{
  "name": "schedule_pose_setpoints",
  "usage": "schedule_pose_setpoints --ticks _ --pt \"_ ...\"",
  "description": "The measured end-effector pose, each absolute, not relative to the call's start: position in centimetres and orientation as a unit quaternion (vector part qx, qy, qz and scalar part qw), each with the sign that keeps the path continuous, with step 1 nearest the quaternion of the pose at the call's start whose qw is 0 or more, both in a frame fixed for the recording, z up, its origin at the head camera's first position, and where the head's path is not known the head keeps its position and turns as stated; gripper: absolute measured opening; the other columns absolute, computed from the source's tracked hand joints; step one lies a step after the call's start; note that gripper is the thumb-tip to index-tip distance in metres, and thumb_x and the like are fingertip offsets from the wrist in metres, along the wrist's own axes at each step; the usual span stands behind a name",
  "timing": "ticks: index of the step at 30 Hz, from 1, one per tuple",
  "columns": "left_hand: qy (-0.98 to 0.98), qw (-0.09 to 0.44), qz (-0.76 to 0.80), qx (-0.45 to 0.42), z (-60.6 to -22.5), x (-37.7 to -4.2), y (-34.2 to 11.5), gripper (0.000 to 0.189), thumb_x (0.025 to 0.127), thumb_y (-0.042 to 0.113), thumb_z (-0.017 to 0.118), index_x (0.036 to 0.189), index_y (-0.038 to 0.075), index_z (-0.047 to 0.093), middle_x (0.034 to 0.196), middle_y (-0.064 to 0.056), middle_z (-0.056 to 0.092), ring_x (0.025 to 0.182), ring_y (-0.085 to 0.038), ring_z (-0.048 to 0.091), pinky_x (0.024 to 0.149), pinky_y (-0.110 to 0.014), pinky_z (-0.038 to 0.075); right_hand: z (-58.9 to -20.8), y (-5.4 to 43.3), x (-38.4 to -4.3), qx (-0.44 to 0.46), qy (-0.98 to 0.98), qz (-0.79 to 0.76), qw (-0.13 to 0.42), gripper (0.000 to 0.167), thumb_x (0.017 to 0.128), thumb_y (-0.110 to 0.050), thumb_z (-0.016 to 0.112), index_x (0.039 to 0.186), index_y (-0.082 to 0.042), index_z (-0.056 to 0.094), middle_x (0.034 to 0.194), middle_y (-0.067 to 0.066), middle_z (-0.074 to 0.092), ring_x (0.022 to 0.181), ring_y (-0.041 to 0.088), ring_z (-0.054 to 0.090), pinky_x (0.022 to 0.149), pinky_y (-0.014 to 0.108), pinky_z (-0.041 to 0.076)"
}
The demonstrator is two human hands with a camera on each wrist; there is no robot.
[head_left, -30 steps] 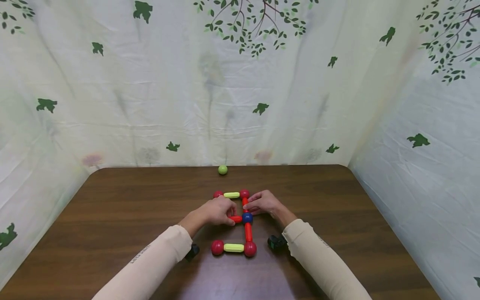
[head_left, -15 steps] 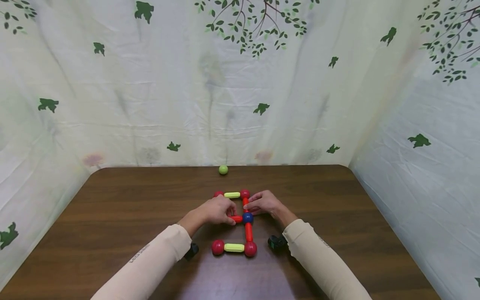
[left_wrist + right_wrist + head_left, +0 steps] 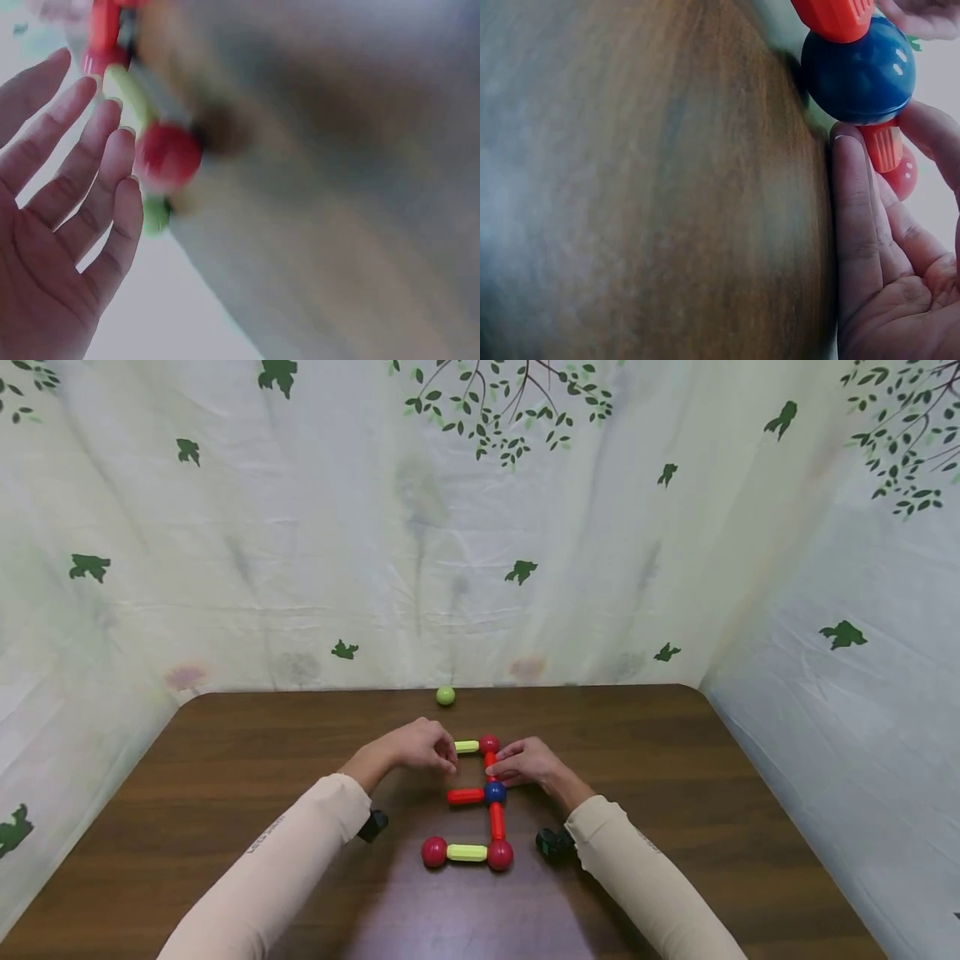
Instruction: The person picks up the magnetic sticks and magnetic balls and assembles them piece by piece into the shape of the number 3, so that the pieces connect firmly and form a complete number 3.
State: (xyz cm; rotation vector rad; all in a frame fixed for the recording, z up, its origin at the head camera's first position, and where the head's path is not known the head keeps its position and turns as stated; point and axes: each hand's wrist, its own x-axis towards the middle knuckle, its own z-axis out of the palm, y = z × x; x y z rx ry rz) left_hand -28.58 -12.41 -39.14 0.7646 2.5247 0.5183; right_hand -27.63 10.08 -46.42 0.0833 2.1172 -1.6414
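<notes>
A figure of balls and rods lies on the table. My right hand grips the far red rod, thumb and fingers on either side of it beside the blue ball. Another red rod sticks out left from the blue ball, and a third red rod runs toward me. My left hand is in the air with nothing in it, fingers loosely extended. It hovers by the far yellow rod and hides the far left red ball from the head view.
At the figure's near end, two red balls, one at the left and one at the right, are joined by a yellow rod. A loose green ball sits at the table's far edge. Leaf-printed cloth hangs behind.
My left hand has let go of the left-pointing red rod and moved up and away, toward the far end. My right hand has stayed in place.
</notes>
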Motion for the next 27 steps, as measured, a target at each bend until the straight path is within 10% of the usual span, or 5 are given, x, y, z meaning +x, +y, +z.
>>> schedule_pose_setpoints --ticks 27 --pt "0.932 0.206 0.211 0.209 -39.4 -39.6 -12.3 0.046 0.086 -0.003 0.061 0.131 0.004 0.055 0.141 -0.023 0.043 0.129 -0.037 0.039 0.105 -0.047 0.034 -46.6 10.8 -27.8 0.021 0.762 -0.607 0.225 0.027 0.078 -0.006 0.079 0.099 0.006 0.067 0.083 0.011 0.070 0.073 0.018 0.068 0.069 0.034 0.057"
